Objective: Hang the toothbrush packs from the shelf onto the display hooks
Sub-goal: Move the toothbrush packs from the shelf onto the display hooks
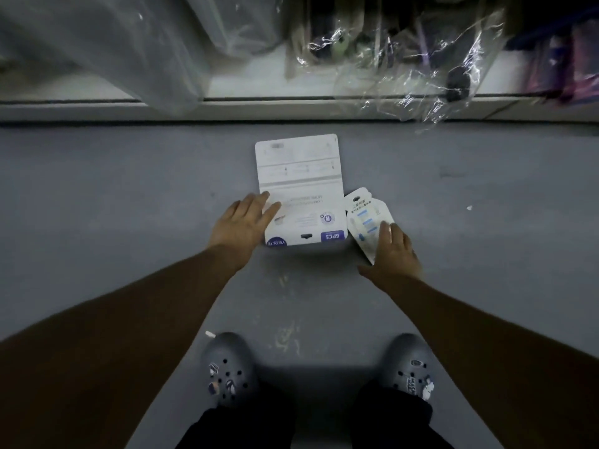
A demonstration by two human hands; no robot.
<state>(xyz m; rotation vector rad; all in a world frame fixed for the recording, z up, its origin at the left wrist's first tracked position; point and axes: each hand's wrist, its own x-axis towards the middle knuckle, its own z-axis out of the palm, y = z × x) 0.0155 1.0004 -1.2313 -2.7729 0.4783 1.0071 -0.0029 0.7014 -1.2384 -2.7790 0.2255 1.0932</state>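
Floor: grey, smooth and dim, with pale scuff marks between the hands and the feet; both packs lie flat on it, just in front of the shelf's base.
Large toothbrush pack: a white card lying printed side up, its hang slot at the near edge, with a purple "6PCS" tag and a brand mark beside it.
Small pack: a narrower white blister card, tilted and touching the large pack's right near corner.
Left hand: lies on the left near edge of the large toothbrush pack, its fingers straight and slightly spread, curled round nothing.
Right hand: rests flat on the near end of the small pack, fingers extended over it, thumb splayed out to the side on the floor.
Shelf: a low white board across the top of the view, with a pale ledge along its front.
Plastic: a frosted sheet hangs at the left; crumpled clear wrap covers dark, blurred goods at the right and spills over the ledge.
Far right: purple packaged goods, too blurred to name.
Feet: grey clogs with charms, dark trouser legs above them.
Litter: a small white scrap near the left clog.
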